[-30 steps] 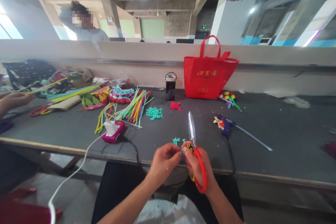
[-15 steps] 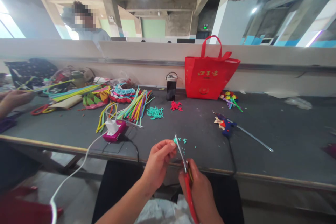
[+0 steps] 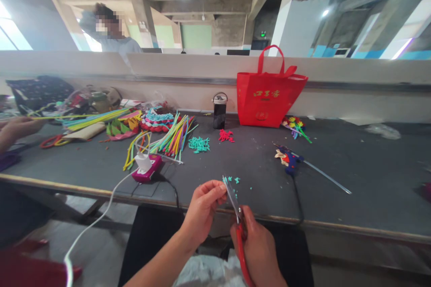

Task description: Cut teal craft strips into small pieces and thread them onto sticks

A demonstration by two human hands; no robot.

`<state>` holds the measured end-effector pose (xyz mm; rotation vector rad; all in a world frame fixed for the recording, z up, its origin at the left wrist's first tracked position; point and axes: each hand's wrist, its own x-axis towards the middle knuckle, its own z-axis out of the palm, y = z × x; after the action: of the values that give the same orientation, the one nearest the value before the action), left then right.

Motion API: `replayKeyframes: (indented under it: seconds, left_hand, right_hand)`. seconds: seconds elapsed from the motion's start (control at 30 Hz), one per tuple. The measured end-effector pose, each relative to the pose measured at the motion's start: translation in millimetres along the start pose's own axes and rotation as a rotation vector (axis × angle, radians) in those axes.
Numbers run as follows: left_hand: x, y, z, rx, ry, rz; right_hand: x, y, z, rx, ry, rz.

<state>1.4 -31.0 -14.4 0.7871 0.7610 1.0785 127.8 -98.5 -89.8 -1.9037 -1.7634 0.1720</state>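
Observation:
My right hand (image 3: 257, 244) grips red-handled scissors (image 3: 235, 215) at the near edge of the dark table (image 3: 336, 175); their blades point up and left. My left hand (image 3: 204, 208) is closed in a pinch on a small teal piece (image 3: 223, 181) held right at the blade tips. A few teal scraps (image 3: 235, 180) lie on the table just beyond the blades.
A blue glue gun (image 3: 289, 160) lies to the right, a pink power strip (image 3: 146, 170) with a white charger to the left. Coloured pipe cleaners (image 3: 171, 136), teal bits (image 3: 198, 144), red bits (image 3: 225, 135), a dark bottle (image 3: 219, 111) and a red bag (image 3: 266, 92) sit farther back. Another person's hand (image 3: 15, 128) works at far left.
My right hand dropped and turned the scissors from upright to tilted left, their tips now at the teal piece pinched in my left hand. Small teal scraps have appeared on the table.

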Motion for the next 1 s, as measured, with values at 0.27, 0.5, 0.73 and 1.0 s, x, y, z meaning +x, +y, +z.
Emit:
replayKeyframes:
  seconds: [0.27, 0.5, 0.73, 1.0]
  left_hand:
    - [2, -2, -2.5, 0.021, -0.024, 0.024]
    - [3, -4, -1.6, 0.040, -0.017, 0.018]
    - [6, -2, -1.5, -0.009, -0.055, 0.014]
    - [7, -3, -2.9, -0.036, -0.094, -0.041]
  right_hand:
    - [-2, 4, 4, -0.017, 0.017, -0.019]
    - [-2, 10, 10, 0.069, -0.041, 0.022]
    - [1, 10, 10, 0.253, -0.034, 0.053]
    - [0, 7, 1, 0.088, -0.037, 0.026]
